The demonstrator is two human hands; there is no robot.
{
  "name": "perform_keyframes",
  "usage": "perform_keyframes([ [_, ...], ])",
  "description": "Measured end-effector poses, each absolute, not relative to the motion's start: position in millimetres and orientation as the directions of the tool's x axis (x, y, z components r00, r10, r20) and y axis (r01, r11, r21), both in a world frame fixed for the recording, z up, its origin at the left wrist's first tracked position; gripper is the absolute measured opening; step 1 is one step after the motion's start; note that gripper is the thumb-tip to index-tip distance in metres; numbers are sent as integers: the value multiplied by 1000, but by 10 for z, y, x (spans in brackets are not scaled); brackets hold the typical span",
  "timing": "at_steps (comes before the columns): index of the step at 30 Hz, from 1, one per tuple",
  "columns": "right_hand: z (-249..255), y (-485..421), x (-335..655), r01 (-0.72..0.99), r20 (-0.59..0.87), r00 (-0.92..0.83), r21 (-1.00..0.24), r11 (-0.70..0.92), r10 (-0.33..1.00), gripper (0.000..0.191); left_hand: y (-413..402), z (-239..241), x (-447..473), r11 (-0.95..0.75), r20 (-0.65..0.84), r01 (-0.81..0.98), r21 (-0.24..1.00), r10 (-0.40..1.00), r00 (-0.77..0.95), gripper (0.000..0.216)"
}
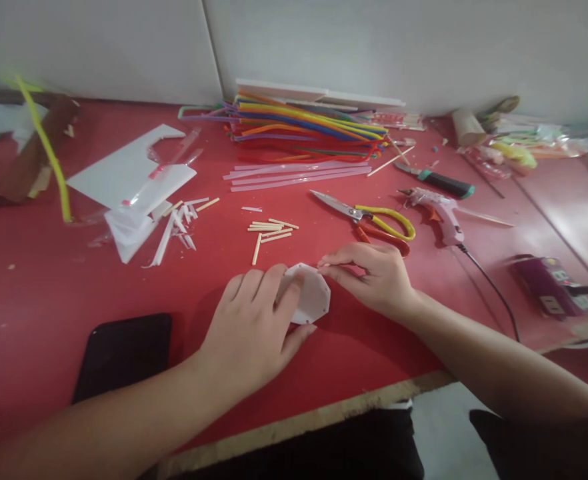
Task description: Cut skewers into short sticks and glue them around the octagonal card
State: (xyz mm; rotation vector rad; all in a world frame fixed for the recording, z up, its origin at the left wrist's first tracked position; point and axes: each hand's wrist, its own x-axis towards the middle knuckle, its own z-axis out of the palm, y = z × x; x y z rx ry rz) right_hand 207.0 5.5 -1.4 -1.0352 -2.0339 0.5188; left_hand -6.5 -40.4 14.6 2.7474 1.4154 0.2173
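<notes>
A small white many-sided piece (313, 300) with dark dots near its edge lies on the red table. My left hand (254, 317) holds it from the left, fingers over its top and thumb along its near edge. At its upper right edge, my right hand (369, 273) is closed in a pinch. What sits between those fingertips is too small to make out. Just beyond the piece lie several short pale wooden sticks (269, 230). Scissors (369, 217) with yellow and orange handles rest beyond my right hand.
A pink glue gun (441, 217), a utility knife (439, 180) and a purple power socket (554, 285) are at right. Glue sticks (299, 175) and colourful pipe cleaners (304, 127) lie behind. White sheets (124, 167), paper scraps (174, 227) and a black phone (124, 353) are at left.
</notes>
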Motion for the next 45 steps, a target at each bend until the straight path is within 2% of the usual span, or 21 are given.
perform_keyframes([
  [16, 38, 46, 2035, 519, 416, -362, -653, 551, 834, 4, -410, 132, -60, -586, 97, 805, 93, 810, 579, 55],
  [23, 55, 19, 2047, 500, 395, -383, -671, 547, 835, 11, -403, 127, -60, -582, 103, 807, 100, 813, 574, 53],
  [31, 22, 40, 2018, 473, 454, -392, -646, 599, 800, 7, -407, 123, -68, -592, 90, 799, 106, 806, 585, 54],
  [45, 12, 22, 2049, 502, 419, -411, -637, 585, 810, 5, -414, 121, -58, -581, 84, 807, 107, 814, 574, 56],
])
